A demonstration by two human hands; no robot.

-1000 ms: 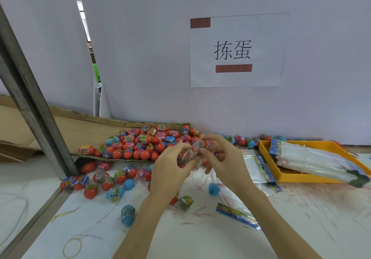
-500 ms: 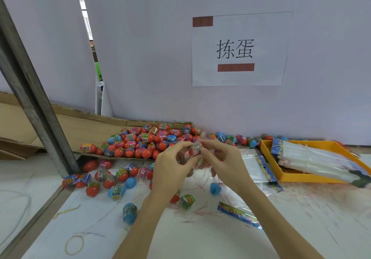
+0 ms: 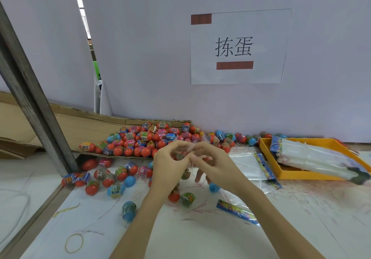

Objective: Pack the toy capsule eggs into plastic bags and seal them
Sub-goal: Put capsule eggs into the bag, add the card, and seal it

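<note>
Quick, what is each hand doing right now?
Left hand: grips the clear plastic bag with eggs inside.
Right hand: pinches the same bag's top.

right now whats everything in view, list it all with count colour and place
capsule eggs: many, mostly red and blue, heaped on the cardboard and scattered on the table
plastic bag: one, clear, held between both hands, eggs inside
empty bags: a few, clear with printed headers, right of the hands
tray: one, yellow, far right, holding a bag bundle
cardboard: brown, back left
rubber band: one, yellowish, near left
paper sign: one, white, on the wall
metal post: one, grey, left
left hand: grips the bag
right hand: pinches the bag
</note>
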